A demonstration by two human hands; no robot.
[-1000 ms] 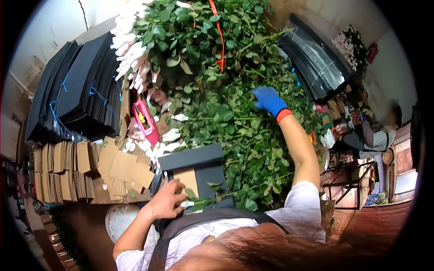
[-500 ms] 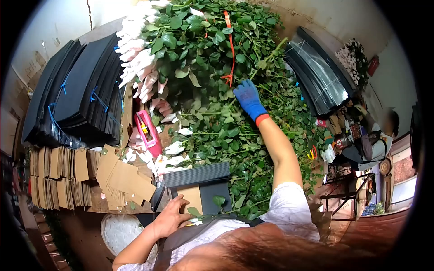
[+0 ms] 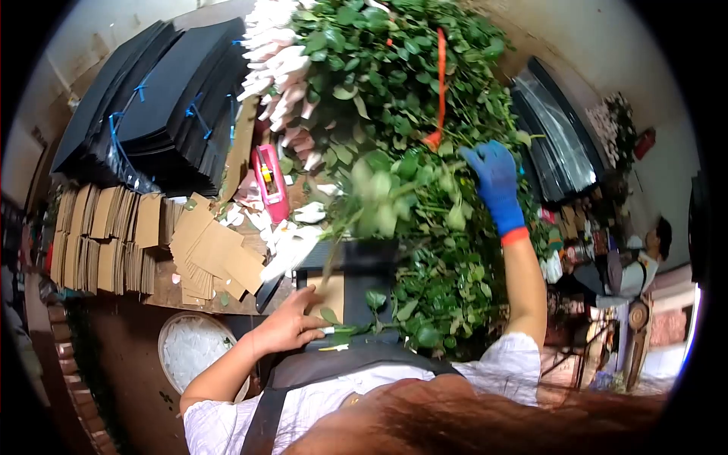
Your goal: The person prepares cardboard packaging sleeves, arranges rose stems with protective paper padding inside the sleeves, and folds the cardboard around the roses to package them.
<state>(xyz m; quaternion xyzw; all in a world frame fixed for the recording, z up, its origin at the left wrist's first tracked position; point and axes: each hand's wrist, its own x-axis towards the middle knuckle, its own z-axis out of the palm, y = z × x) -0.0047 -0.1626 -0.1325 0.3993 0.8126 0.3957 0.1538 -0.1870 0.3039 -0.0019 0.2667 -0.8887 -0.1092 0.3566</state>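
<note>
My bare left hand lies with fingers spread over a brown cardboard piece on a black corrugated sheet. Its fingertips touch the white-tipped end of a leafy stem. My right hand, in a blue glove with a red cuff, is closed on a rose stem at the right of the leafy heap. That rose's leaves are motion-blurred, and its white-sleeved head hangs over the sheet's left edge. Pale netted flower heads line the heap's left side.
Black sheet stacks stand at left, near small cardboard bundles and loose cards. A pink tape dispenser sits mid-table. A round tub stands below. Wrapped black sheets and another person are at right.
My gloved right hand has moved right and slightly down, drawing a rose stem with its leaves and white-sleeved head across the sheet. My left hand stays on the cardboard. The view has shifted.
</note>
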